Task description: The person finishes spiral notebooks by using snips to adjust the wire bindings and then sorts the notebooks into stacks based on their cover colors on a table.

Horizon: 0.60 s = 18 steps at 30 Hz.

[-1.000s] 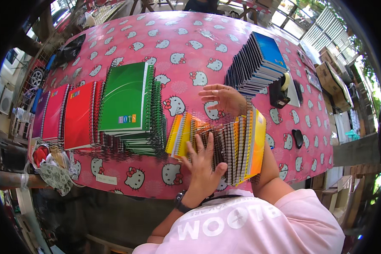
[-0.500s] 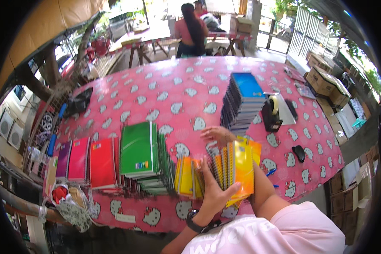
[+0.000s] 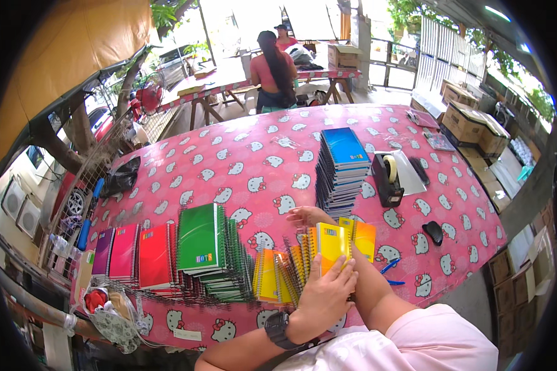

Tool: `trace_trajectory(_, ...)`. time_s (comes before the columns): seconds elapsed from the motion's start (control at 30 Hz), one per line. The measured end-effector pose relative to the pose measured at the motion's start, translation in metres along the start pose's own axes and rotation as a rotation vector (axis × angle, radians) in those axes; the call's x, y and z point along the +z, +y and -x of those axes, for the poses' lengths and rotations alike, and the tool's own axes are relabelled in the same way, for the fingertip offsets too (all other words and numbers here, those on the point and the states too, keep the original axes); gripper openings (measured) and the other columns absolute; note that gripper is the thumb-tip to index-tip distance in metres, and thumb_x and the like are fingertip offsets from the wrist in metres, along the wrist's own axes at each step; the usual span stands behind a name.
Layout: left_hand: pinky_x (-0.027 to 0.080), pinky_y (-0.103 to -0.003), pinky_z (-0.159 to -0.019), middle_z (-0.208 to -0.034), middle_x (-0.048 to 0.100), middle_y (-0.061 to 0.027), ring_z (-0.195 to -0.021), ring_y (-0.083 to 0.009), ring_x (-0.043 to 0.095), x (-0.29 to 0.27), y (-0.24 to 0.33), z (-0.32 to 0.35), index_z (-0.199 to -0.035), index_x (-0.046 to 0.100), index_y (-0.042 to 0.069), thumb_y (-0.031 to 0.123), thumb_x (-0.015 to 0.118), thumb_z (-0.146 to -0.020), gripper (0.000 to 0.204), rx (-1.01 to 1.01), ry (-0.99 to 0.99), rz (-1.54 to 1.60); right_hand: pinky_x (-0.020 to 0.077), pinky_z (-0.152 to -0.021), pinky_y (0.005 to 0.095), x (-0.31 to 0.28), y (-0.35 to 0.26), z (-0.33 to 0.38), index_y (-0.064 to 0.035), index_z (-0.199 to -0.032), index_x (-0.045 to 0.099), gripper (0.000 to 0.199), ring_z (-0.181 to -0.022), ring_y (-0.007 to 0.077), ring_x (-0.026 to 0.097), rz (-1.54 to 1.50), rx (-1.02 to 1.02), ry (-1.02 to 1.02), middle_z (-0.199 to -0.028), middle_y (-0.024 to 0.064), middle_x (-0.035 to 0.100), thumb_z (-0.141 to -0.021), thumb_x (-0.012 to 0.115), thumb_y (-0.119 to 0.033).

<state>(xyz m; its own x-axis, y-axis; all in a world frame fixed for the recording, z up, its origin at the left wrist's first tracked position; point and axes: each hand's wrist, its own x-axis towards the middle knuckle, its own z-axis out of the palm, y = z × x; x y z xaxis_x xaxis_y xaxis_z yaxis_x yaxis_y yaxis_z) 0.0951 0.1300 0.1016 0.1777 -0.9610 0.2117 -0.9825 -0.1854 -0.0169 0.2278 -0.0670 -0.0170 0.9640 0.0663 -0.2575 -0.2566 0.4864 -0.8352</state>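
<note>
Yellow spiral notebooks point(image 3: 334, 242) stand leaning in a row at the near middle of the table. My left hand point(image 3: 329, 290), with a dark watch at its wrist, lies with fingers extended across the lower cover of the front one. Behind that row reaches my right arm; my right hand point(image 3: 308, 216) shows past its far side, fingers stretched, nothing visible in them. Part of that arm is hidden by the notebooks. More yellow notebooks point(image 3: 267, 275) lean to the left, and another yellow-orange notebook point(image 3: 364, 240) is by my right forearm.
Leftward stand green point(image 3: 198, 238), red point(image 3: 156, 253), pink point(image 3: 124, 250) and purple notebooks point(image 3: 101, 250). A tall stack of blue notebooks point(image 3: 345, 148) is beyond my right hand, beside a tape dispenser point(image 3: 388, 182). Blue pens point(image 3: 391, 266) and a black object point(image 3: 433, 232) lie right. Two people are at a far table.
My left hand has shifted from the notebooks' spiral edges onto the front yellow cover, its fingers now lying across it. My right hand stays behind the row. The whole view has tilted slightly upward.
</note>
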Motion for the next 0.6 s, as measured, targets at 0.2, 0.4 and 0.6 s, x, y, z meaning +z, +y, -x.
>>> trace_trajectory(0.2, 0.021, -0.058, -0.100, -0.131, 0.046, -0.0061, -0.123, -0.0200, 0.042, -0.006, -0.014, 0.002, -0.115, 0.055, 0.013, 0.039, 0.061, -0.072, 0.050, -0.030, 0.019, 0.053, 0.0481, -0.085, 0.0334, -0.027, 0.030, 0.032, -0.0080, -0.123, 0.049, 0.039, -0.101, 0.0202, 0.058, 0.080, -0.150, -0.043, -0.112, 0.0127, 0.058, -0.092, 0.044, -0.031)
trace_trajectory(0.4, 0.019, -0.059, -0.100, -0.129, 0.048, -0.0061, -0.122, -0.0226, 0.043, 0.008, -0.016, -0.002, -0.114, 0.056, 0.012, 0.040, 0.061, -0.072, 0.051, -0.042, 0.091, 0.105, 0.0480, -0.087, 0.0377, -0.004, 0.092, 0.100, -0.0082, -0.131, 0.040, 0.048, -0.108, 0.0232, 0.055, 0.007, -0.228, 0.259, -0.122, 0.0168, 0.051, -0.094, 0.034, -0.039)
trace_trajectory(0.6, 0.019, -0.055, -0.103, -0.128, 0.049, -0.0060, -0.121, -0.0223, 0.043, 0.016, -0.019, 0.007, -0.119, 0.054, 0.012, 0.038, 0.053, -0.081, 0.046, -0.012, 0.147, 0.258, 0.0480, -0.088, 0.0438, 0.044, 0.032, 0.139, -0.0069, -0.132, 0.040, 0.052, -0.109, 0.0268, 0.054, -0.398, 0.006, 0.165, -0.125, 0.0186, 0.050, -0.095, 0.028, -0.041)
